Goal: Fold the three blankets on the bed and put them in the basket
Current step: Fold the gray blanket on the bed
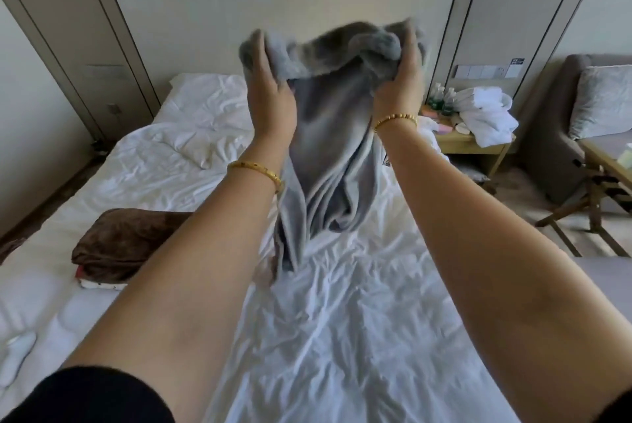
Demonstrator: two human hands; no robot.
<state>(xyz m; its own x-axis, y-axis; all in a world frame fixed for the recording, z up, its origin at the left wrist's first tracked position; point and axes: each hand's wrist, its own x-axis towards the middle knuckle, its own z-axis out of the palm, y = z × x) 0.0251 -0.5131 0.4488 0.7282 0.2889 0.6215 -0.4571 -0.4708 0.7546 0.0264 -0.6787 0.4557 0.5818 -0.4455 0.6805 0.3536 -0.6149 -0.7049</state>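
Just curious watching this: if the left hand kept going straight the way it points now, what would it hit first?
The left hand already grips the grey blanket. Beyond it, probably the pale headboard wall, though depth is hard to judge.

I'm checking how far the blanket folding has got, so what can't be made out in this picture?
- Basket: nowhere in the head view, so its contents are unknown.
- Third blanket: a red and white edge under the brown blanket may be it, mostly covered.
- Grey blanket: its top is motion-blurred between the left hand and right hand; its lower end is hidden behind the left forearm.
- Items on the nightstand: too small.
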